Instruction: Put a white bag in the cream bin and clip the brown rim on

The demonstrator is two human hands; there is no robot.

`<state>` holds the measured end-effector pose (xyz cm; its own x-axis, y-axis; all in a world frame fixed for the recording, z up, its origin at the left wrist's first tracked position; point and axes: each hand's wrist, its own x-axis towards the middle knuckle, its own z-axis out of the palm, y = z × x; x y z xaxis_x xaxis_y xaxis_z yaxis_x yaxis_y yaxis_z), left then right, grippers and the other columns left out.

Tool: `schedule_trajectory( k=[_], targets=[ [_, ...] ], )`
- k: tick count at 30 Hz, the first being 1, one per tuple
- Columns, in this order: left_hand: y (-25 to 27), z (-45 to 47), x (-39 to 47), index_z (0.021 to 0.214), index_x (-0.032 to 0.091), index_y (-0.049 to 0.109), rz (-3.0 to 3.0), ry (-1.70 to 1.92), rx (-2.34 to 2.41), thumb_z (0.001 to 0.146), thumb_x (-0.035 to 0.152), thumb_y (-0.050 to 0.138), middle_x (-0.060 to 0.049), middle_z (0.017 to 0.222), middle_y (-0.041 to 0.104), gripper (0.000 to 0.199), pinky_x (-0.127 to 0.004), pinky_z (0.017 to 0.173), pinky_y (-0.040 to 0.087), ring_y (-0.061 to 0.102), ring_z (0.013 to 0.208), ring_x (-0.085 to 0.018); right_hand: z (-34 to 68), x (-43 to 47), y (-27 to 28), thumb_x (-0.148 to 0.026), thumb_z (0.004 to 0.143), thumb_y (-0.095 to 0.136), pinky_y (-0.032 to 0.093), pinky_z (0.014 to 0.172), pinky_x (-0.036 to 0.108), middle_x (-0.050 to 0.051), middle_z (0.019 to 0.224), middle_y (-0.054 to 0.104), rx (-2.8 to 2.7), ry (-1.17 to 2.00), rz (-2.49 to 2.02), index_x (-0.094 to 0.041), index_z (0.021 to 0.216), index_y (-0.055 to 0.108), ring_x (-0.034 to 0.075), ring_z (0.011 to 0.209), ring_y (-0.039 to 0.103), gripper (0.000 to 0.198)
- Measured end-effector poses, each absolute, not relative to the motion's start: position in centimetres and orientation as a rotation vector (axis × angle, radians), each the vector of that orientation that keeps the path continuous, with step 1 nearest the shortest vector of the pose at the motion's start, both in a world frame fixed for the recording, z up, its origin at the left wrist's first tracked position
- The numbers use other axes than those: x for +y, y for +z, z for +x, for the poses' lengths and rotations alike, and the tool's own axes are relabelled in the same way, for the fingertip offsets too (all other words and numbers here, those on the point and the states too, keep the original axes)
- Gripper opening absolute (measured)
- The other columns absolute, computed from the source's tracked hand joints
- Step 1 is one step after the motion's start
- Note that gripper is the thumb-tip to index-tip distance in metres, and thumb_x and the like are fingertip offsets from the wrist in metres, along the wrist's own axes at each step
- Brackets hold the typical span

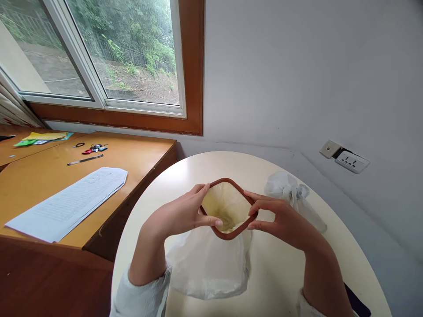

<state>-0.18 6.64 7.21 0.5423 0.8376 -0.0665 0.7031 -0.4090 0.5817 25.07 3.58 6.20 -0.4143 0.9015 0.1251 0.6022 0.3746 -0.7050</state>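
Tabletop [198,169], brown rim [228,236] between both grips [185,209] [280,215]

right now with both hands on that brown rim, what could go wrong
The brown rim might slip if the left hand or right hand loosens, as both just pinch its sides. The right hand could knock the knotted bag lying beyond it, near the edge of the table.

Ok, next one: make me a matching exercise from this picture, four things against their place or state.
1. brown frame
2. knotted bag
3. pen
4. papers

A. on the desk, next to the keys
B. held by the left hand and the right hand
C. white and stacked
D. on the round table, beyond the right hand

Pairs: 1-B, 2-D, 3-A, 4-C
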Motion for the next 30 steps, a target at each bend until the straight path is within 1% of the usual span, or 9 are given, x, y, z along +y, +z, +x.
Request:
schedule_trajectory(
  k=[3, 6, 9, 13, 17, 20, 24, 28, 30],
  targets=[
    [7.2, -0.1, 6.5, 0.131, 0.025, 0.031, 2.195, 0.316, 1.217, 0.067, 0.061, 0.057, -0.010, 0.127, 0.045, 0.078, -0.030, 0.078, 0.044, 0.056, 0.097, -0.025, 25.2, 3.6, 6.1, -0.033, 0.075, 0.062, 0.044, 0.094, 0.038, 0.000, 0.134, 0.046, -2.141, 0.779, -1.282, -0.025, 0.081, 0.063, 0.025, 0.120, 0.046, 0.010],
    [7.2, 0.1, 6.5, 0.130, 0.026, 0.031, 2.165, 0.327, 1.226, 0.066, 0.060, 0.059, -0.010, 0.127, 0.044, 0.078, -0.030, 0.078, 0.044, 0.056, 0.097, -0.024, 25.4, 3.8, 5.6, -0.036, 0.080, 0.056, 0.042, 0.097, 0.040, 0.001, 0.133, 0.047, -2.127, 0.712, -1.311, -0.027, 0.100, 0.063, 0.025, 0.120, 0.046, 0.023],
    [7.1, 0.2, 6.4, 0.130, 0.026, 0.031, 2.161, 0.339, 1.223, 0.065, 0.059, 0.060, -0.010, 0.128, 0.044, 0.078, -0.029, 0.077, 0.044, 0.056, 0.096, -0.024, 25.5, 4.1, 5.2, -0.038, 0.081, 0.054, 0.038, 0.101, 0.042, 0.002, 0.134, 0.046, -2.153, 0.657, -1.336, -0.028, 0.117, 0.056, 0.025, 0.122, 0.043, 0.037],
    [7.0, 0.2, 6.5, 0.131, 0.025, 0.032, 2.163, 0.364, 1.221, 0.065, 0.058, 0.062, -0.010, 0.127, 0.045, 0.080, -0.029, 0.077, 0.045, 0.056, 0.098, -0.025, 25.5, 4.2, 5.3, -0.037, 0.083, 0.052, 0.034, 0.104, 0.042, 0.001, 0.137, 0.042, -2.194, 0.660, -1.328, -0.029, 0.130, 0.042, 0.023, 0.126, 0.037, 0.049],
    [6.9, 0.1, 6.6, 0.132, 0.026, 0.029, 2.157, 0.371, 1.170, 0.064, 0.058, 0.063, -0.011, 0.129, 0.042, 0.082, -0.031, 0.078, 0.045, 0.055, 0.100, -0.025, 25.2, 4.0, 5.8, -0.037, 0.086, 0.048, 0.037, 0.101, 0.041, 0.000, 0.136, 0.044, -2.228, 0.736, -1.311, -0.030, 0.134, 0.035, 0.023, 0.124, 0.040, 0.051],
    [6.9, 0.1, 6.6, 0.133, 0.025, 0.028, 2.160, 0.369, 1.149, 0.064, 0.057, 0.063, -0.012, 0.130, 0.041, 0.083, -0.032, 0.082, 0.045, 0.054, 0.102, -0.027, 25.1, 3.9, 5.9, -0.038, 0.087, 0.045, 0.038, 0.101, 0.038, -0.002, 0.136, 0.044, -2.242, 0.764, -1.338, -0.031, 0.134, 0.034, 0.021, 0.124, 0.040, 0.049],
    [7.1, 0.2, 6.6, 0.133, 0.024, 0.027, 2.165, 0.345, 1.159, 0.064, 0.059, 0.063, -0.012, 0.130, 0.040, 0.086, -0.034, 0.084, 0.044, 0.053, 0.104, -0.027, 25.2, 4.0, 5.7, -0.040, 0.086, 0.045, 0.034, 0.103, 0.040, 0.000, 0.139, 0.039, -2.244, 0.754, -1.385, -0.029, 0.135, 0.033, 0.021, 0.127, 0.036, 0.052],
    [7.1, 0.3, 6.5, 0.132, 0.024, 0.028, 2.173, 0.345, 1.166, 0.063, 0.060, 0.062, -0.012, 0.128, 0.042, 0.084, -0.035, 0.086, 0.043, 0.052, 0.106, -0.029, 25.2, 3.9, 5.7, -0.041, 0.086, 0.045, 0.038, 0.101, 0.040, -0.001, 0.137, 0.042, -2.233, 0.768, -1.361, -0.031, 0.135, 0.033, 0.022, 0.126, 0.038, 0.051],
    [7.1, 0.3, 6.6, 0.131, 0.025, 0.029, 2.174, 0.356, 1.165, 0.063, 0.059, 0.063, -0.012, 0.127, 0.043, 0.083, -0.036, 0.086, 0.042, 0.051, 0.107, -0.029, 25.2, 3.9, 5.8, -0.041, 0.086, 0.045, 0.038, 0.100, 0.041, 0.000, 0.136, 0.043, -2.226, 0.777, -1.353, -0.030, 0.135, 0.034, 0.023, 0.125, 0.039, 0.051]
  ],
)
